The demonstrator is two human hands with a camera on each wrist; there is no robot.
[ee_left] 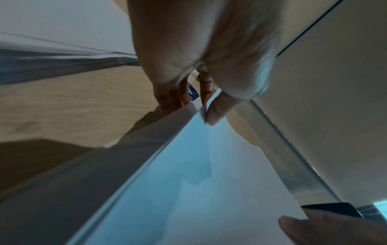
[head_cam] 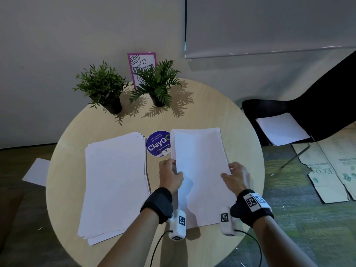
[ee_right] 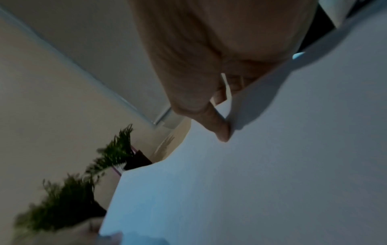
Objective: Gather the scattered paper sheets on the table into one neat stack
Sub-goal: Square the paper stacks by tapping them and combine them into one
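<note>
A thick stack of white paper (head_cam: 115, 182) lies on the left half of the round wooden table (head_cam: 240, 132). To its right I hold a thinner bundle of white sheets (head_cam: 200, 170) with both hands. My left hand (head_cam: 170, 175) pinches the bundle's left edge, thumb on top and fingers beneath. My right hand (head_cam: 236, 175) pinches its right edge the same way. In the left wrist view the thumb (ee_left: 215, 112) presses on the bundle (ee_left: 188, 190). The right wrist view shows the thumb (ee_right: 220, 131) on the sheets (ee_right: 272, 182).
Two potted plants (head_cam: 102, 87) (head_cam: 158, 81) and a framed drawing (head_cam: 141, 64) stand at the table's far side. A round blue sticker (head_cam: 157, 143) lies between the stacks. More sheets lie on a black chair (head_cam: 283, 128) and on the floor (head_cam: 37, 171). Flattened cardboard (head_cam: 327, 170) covers the floor at right.
</note>
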